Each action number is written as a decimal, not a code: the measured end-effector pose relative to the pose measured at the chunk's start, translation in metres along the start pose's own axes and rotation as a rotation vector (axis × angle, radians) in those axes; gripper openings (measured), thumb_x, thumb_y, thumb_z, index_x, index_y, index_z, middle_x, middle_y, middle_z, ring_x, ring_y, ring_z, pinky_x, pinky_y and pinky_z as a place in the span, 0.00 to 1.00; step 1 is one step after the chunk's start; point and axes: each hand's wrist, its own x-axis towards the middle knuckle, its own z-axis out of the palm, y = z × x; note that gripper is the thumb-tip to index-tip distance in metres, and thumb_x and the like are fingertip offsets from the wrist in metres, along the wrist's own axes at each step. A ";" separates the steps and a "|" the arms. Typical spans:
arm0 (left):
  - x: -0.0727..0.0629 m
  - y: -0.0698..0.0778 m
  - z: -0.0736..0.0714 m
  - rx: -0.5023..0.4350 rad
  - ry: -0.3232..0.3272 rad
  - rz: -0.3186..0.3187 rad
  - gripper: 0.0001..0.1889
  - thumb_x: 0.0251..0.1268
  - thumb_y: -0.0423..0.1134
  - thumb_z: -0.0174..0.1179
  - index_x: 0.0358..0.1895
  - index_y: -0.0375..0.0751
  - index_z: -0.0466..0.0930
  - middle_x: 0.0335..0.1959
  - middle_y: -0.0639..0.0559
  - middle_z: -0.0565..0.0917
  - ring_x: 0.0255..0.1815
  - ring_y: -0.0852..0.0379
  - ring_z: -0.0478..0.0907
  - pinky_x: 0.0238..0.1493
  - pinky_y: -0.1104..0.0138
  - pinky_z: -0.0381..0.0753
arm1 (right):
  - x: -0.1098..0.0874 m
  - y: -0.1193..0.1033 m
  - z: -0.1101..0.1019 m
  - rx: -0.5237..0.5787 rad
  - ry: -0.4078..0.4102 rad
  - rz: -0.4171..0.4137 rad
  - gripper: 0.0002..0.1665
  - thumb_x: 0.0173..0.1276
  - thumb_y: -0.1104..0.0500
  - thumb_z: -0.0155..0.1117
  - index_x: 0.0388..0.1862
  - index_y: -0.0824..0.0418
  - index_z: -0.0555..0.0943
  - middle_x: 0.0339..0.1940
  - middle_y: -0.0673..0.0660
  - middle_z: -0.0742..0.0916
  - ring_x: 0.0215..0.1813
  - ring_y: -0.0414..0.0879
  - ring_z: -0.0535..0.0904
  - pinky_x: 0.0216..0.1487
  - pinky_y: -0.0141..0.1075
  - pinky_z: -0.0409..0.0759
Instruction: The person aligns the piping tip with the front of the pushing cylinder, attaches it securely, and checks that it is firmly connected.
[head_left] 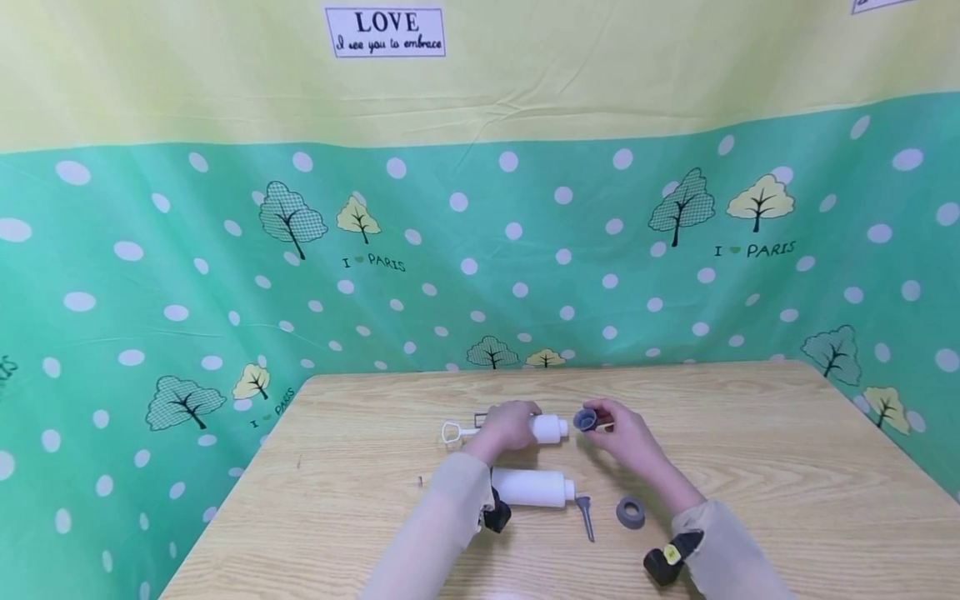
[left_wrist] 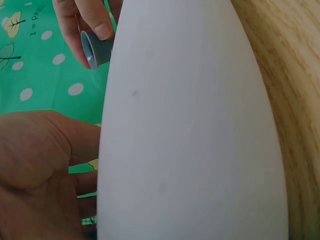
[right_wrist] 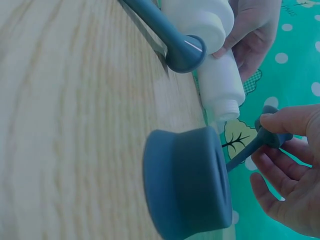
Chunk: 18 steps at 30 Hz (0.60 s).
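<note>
My left hand (head_left: 512, 423) grips the farther white bottle (head_left: 550, 429), which lies on its side with its threaded neck to the right. In the right wrist view, the fingers of that hand go behind the bottle. My right hand (head_left: 624, 431) pinches a grey nozzle piece (right_wrist: 272, 135) with a thin stem, just right of that neck and apart from it. Its cup-like opening shows in the left wrist view. A second white bottle (head_left: 531, 487) lies nearer, under my left forearm, and fills much of the left wrist view.
A grey funnel-shaped nozzle (head_left: 585, 517) lies by the nearer bottle's neck. To its right sits a grey ring cap (head_left: 630, 512). A white looped handle (head_left: 452, 432) extends left of my left hand. Behind the wooden table (head_left: 750, 433) hangs a printed curtain (head_left: 480, 225).
</note>
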 end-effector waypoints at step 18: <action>-0.005 -0.004 -0.014 -0.033 0.113 0.097 0.26 0.43 0.32 0.67 0.51 0.48 0.78 0.46 0.53 0.82 0.45 0.52 0.78 0.52 0.55 0.71 | 0.002 -0.005 -0.001 -0.011 -0.004 0.003 0.28 0.55 0.64 0.65 0.56 0.66 0.72 0.46 0.62 0.81 0.49 0.54 0.77 0.51 0.46 0.75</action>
